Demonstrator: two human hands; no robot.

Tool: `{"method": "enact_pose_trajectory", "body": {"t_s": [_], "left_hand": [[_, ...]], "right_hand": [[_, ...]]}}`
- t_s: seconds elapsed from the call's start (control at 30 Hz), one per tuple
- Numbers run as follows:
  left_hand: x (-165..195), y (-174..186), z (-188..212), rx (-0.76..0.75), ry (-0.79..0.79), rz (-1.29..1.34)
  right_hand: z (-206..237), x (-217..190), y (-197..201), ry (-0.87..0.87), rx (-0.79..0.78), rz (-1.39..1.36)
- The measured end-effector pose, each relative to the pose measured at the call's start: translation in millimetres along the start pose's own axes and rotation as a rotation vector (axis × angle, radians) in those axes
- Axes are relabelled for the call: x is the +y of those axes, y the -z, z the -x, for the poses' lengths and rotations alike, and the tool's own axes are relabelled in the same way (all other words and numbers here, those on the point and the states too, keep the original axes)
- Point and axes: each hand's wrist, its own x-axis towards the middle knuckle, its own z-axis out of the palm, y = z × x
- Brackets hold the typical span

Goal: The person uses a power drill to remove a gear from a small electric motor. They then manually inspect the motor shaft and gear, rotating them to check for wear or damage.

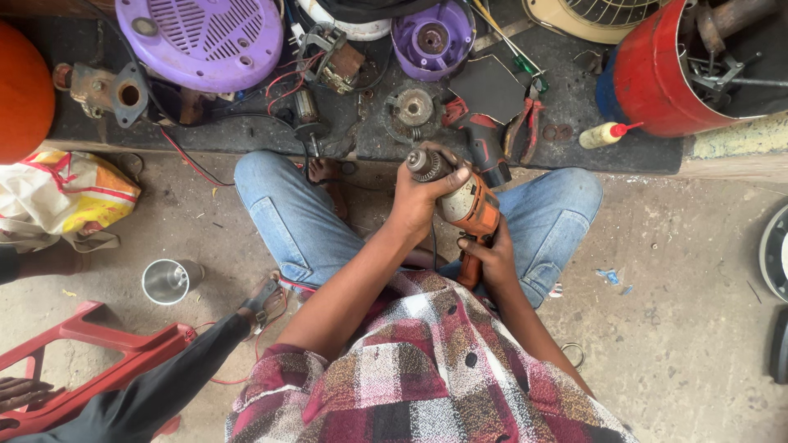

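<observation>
1. Between the knees of the seated person, over blue jeans, both hands clamp one orange electric drill (469, 209).
2. Left hand (423, 193) reaches forward with the arm stretched out, fingers wrapped around the front of the drill body just behind the metal chuck (421, 164).
3. Right hand (491, 254) sits lower, closed on the drill's handle, elbow bent back toward the plaid shirt.
4. Drill points up and away from the body, chuck grey and worn, casing orange with a scuffed pale patch.
5. Beyond it, a red-and-black drill (483, 141) and pliers (524, 127) lie on the dark mat (566, 98).
6. Steel cup (166, 281) stands on the floor at left, well apart.
</observation>
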Motion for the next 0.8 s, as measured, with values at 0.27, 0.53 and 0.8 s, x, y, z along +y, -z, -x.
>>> {"method": "enact_pose_trajectory", "body": {"t_s": [0.27, 0.53, 0.8], "left_hand": [[3, -5, 0, -0.021, -0.022, -0.082], [5, -10, 3, -0.047, -0.042, -0.143], [8, -19, 4, -0.076, -0.045, -0.261]], "right_hand": [[-6, 1, -1, -0.011, -0.026, -0.005], [-8, 9, 2, 0.007, -0.042, -0.018], [-8, 16, 1, 0.064, -0.019, -0.015]]}}
